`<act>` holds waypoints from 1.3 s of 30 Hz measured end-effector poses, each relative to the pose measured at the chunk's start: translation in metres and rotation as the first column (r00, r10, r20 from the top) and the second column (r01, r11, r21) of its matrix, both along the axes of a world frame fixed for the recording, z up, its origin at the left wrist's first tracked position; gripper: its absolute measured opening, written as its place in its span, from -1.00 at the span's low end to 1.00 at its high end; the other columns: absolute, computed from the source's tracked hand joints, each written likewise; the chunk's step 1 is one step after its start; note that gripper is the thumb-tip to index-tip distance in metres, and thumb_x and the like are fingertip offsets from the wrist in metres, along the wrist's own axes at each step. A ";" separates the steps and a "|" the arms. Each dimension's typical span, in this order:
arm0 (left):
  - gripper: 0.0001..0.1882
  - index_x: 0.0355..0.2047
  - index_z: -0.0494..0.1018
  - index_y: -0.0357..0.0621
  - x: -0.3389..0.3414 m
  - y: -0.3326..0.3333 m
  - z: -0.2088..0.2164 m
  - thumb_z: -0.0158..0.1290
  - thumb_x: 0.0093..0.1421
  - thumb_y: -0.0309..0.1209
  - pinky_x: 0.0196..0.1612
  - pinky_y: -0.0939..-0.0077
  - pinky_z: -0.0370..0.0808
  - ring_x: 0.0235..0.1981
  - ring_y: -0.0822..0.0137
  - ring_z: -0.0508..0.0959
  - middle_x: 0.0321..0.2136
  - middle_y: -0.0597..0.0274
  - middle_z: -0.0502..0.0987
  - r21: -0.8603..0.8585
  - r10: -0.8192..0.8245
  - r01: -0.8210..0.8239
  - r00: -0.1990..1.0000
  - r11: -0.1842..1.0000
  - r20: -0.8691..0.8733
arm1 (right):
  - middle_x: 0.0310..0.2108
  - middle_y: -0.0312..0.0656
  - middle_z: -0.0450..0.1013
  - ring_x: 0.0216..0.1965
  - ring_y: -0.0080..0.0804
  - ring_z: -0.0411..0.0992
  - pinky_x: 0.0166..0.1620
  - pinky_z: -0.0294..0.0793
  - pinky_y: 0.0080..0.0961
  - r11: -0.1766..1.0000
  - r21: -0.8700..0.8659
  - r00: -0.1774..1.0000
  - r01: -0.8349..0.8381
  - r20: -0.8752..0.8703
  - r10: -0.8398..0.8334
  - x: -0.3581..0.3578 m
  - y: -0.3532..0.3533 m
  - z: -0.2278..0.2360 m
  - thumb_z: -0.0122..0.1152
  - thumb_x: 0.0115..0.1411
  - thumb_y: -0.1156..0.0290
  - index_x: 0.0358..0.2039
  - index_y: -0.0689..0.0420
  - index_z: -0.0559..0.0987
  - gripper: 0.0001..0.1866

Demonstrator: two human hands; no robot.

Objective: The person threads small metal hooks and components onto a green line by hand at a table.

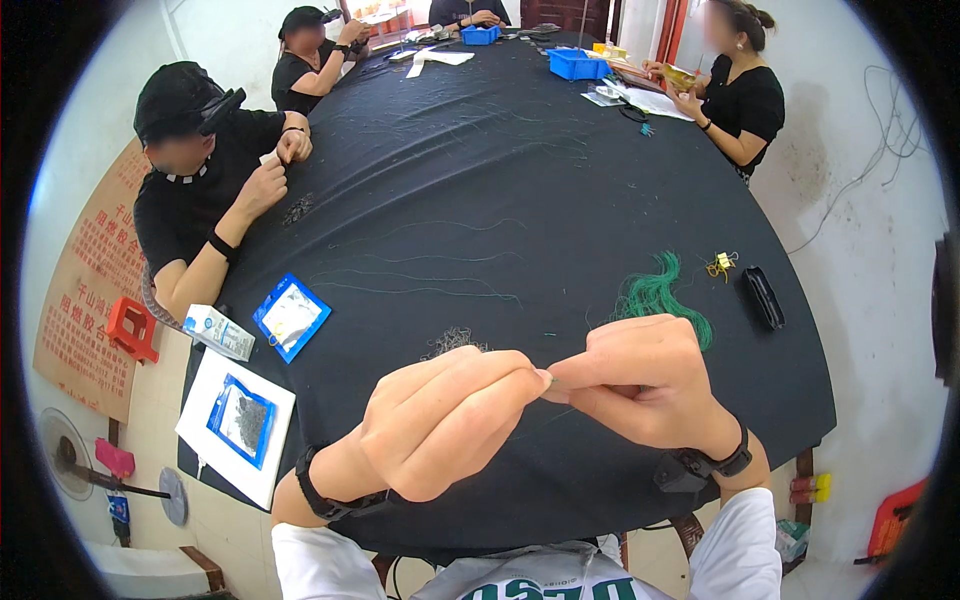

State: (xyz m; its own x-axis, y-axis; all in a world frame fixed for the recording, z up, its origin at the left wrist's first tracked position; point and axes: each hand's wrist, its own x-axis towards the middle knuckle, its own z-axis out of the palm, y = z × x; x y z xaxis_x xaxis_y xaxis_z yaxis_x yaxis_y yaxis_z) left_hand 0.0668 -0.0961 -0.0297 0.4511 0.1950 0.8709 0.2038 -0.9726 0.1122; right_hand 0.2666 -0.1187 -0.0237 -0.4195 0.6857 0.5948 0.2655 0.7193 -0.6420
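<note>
While co-workers (195, 150) sit along both sides of a black-covered table (420, 220), a person in white sleeves (735, 550) brings two bare hands together above its near edge. The left hand (450, 425) and the right hand (645, 385) meet fingertip to fingertip, each pinched tight, and a green sliver (554, 380) shows right where they join; whether anything more is caught in the pinch is too small to tell. A dark band (312, 485) circles the wrist behind the left grip, and a black strapped device (685, 470) sits on the other.

Just beyond the left hand, partly hidden by it, lies a loose heap of small dark pieces (455, 340). Past the right hand's knuckles, a bundle of green thread (655, 290) fans over the cloth, with a yellow clip (722, 264) and a black case (763, 298) farther right of the grip. Ahead of the pinch and to its left, fine single strands (480, 294) stretch across the cloth. Well left of the grip are a blue-edged packet (292, 317), a white carton (220, 333) and, on a white board (252, 485), a second packet (242, 420) with dark contents. Far beyond the hands stand blue trays (577, 65).
</note>
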 end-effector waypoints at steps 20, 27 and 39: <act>-0.77 -0.43 0.49 -0.38 0.001 0.000 0.001 0.19 -0.19 -0.71 -0.63 0.63 0.44 -0.62 0.32 0.53 -0.49 0.04 0.54 0.057 -0.074 0.079 0.993 0.995 -0.097 | -0.73 -0.33 0.24 -0.74 -0.52 0.21 -0.69 0.18 -0.63 0.766 0.602 0.929 0.224 0.106 -0.354 0.002 -0.018 0.014 0.27 -0.39 0.58 -0.42 0.24 0.60 -0.64; -0.75 -0.41 0.50 -0.36 0.000 -0.001 0.000 0.23 -0.19 -0.68 -0.62 0.63 0.46 -0.62 0.32 0.54 -0.47 0.04 0.55 0.065 -0.088 0.094 0.992 0.993 -0.090 | -0.71 -0.24 0.35 -0.72 -0.45 0.31 -0.67 0.21 -0.58 0.924 0.314 0.971 0.218 0.024 -0.238 0.002 -0.008 0.010 0.31 -0.15 0.61 -0.43 0.22 0.60 -0.82; -0.77 -0.41 0.46 -0.48 -0.001 0.001 0.000 0.14 -0.14 -0.62 -0.67 0.65 0.42 -0.66 0.33 0.50 -0.52 0.00 0.51 0.085 -0.097 0.098 0.995 0.992 -0.017 | -0.56 -0.13 0.53 -0.63 -0.51 0.47 -0.57 0.37 -0.64 0.985 -0.173 1.000 -0.004 -0.011 0.002 0.006 -0.006 0.009 0.25 -0.05 0.61 -0.42 0.20 0.62 -0.87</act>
